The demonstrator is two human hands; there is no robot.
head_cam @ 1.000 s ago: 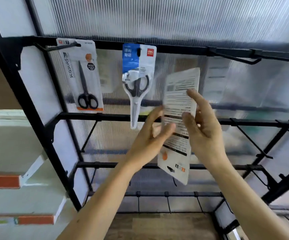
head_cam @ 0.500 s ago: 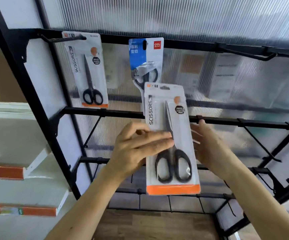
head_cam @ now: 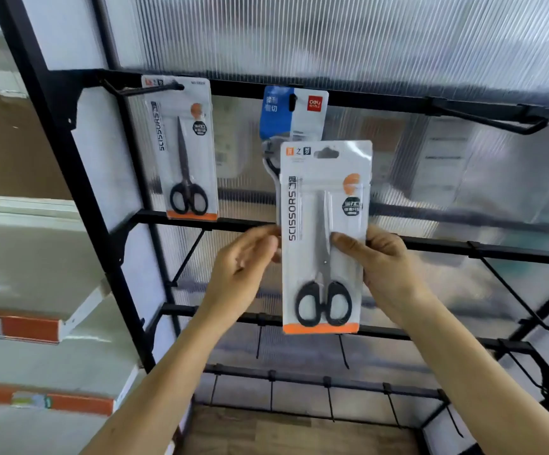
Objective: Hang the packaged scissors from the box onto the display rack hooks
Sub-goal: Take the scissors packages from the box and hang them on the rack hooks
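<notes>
Head: scissors pack (head_cam: 312, 178) lifted higher, hooking next; right hand (head_cam: 385, 257) fingers grip edge; left hand (head_cam: 243, 261) grip blurred, cannot tell.

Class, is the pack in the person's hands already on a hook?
No: the right hand grips the pack, left hand at its edge, hang hole empty.

Right top hook (head_cam: 483, 118) free; blue package (head_cam: 276, 116) hangs behind held package (head_cam: 322, 198).
</notes>
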